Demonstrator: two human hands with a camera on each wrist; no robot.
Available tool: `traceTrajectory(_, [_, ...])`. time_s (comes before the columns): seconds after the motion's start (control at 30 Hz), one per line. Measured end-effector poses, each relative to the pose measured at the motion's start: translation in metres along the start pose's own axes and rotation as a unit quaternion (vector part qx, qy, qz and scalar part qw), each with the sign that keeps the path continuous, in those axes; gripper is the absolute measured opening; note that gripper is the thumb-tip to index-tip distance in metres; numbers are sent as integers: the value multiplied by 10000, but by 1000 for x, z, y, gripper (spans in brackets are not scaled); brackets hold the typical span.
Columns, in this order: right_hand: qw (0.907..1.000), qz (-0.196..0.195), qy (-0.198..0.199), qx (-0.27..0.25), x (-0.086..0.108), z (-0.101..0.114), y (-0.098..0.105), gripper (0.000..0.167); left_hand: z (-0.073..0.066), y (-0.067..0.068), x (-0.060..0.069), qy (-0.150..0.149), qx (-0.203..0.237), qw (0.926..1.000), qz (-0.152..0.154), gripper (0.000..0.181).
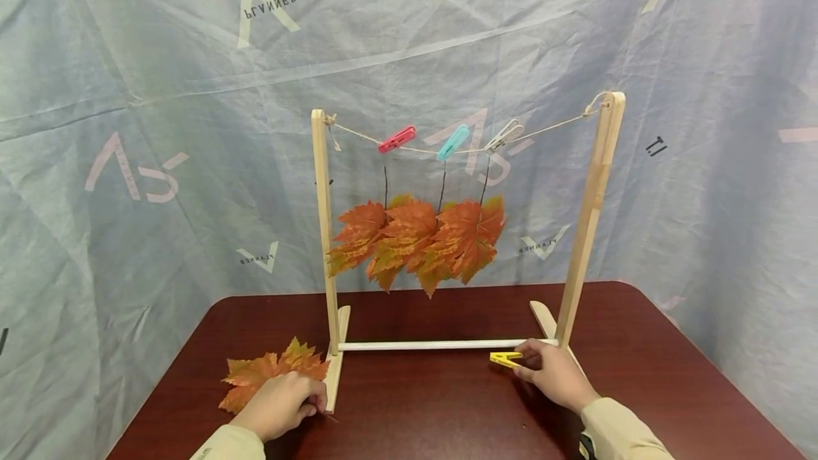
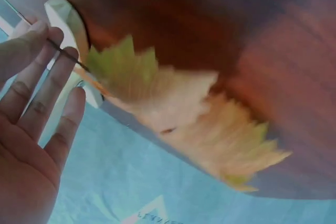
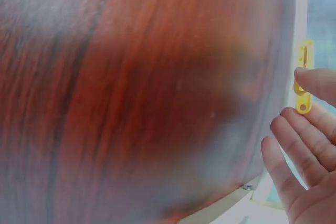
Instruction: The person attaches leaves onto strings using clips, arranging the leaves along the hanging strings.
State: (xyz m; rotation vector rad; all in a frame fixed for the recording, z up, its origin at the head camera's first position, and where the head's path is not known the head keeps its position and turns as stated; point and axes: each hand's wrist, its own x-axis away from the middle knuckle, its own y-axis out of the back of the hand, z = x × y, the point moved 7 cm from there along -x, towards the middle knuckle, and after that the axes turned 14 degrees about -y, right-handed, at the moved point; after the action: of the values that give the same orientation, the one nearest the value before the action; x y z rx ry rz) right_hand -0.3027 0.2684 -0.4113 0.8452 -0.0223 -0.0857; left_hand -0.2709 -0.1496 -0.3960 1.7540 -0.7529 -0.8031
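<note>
My left hand (image 1: 281, 403) pinches the thin dark stem of an orange-green artificial maple leaf (image 1: 255, 373) at the table's left; the left wrist view shows the stem (image 2: 68, 55) between thumb and fingers, the leaf blurred. Between thumb and fingers my right hand (image 1: 554, 375) holds a yellow clothespin (image 1: 505, 358), just in front of the frame's white crossbar (image 1: 441, 345). Above, a string (image 1: 358, 133) carries a red clothespin (image 1: 397, 139), a blue clothespin (image 1: 453, 143) and a white clothespin (image 1: 504, 137). Three maple leaves (image 1: 463, 240) hang below them by dark stems.
A wooden stand with a left post (image 1: 324, 233) and a right post (image 1: 589, 218) stands on the dark red table (image 1: 422, 403). Its feet (image 1: 543, 318) reach forward and back. Behind hangs a grey printed cloth (image 1: 192, 233).
</note>
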Motion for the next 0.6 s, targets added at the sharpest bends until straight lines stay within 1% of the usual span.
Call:
traceTrajectory(0.17, [9997, 64, -160, -171, 1, 4, 9, 27, -9, 7, -8, -286, -23, 9995, 95, 31])
traceTrajectory(0.27, [9997, 63, -80, -233, 2, 11, 15, 30, -15, 12, -13, -454, -76, 9988, 174, 32])
traceTrajectory(0.33, [9996, 39, 52, -267, 5, 17, 20, 31, -19, 16, -16, -491, -86, 9984, 259, 32])
traceTrajectory(0.37, [9996, 12, 121, -252, 6, 20, 23, 31, -21, 18, -18, -491, -87, 9983, 303, 31])
traceTrajectory(0.47, [9992, -97, 357, -179, 9, 30, 32, 31, -25, 24, -24, -340, 71, 9983, 470, 26])
traceTrajectory(0.6, [9985, -233, 484, -120, 12, 40, 43, 32, -33, 35, -35, -257, 275, 9975, 591, 25])
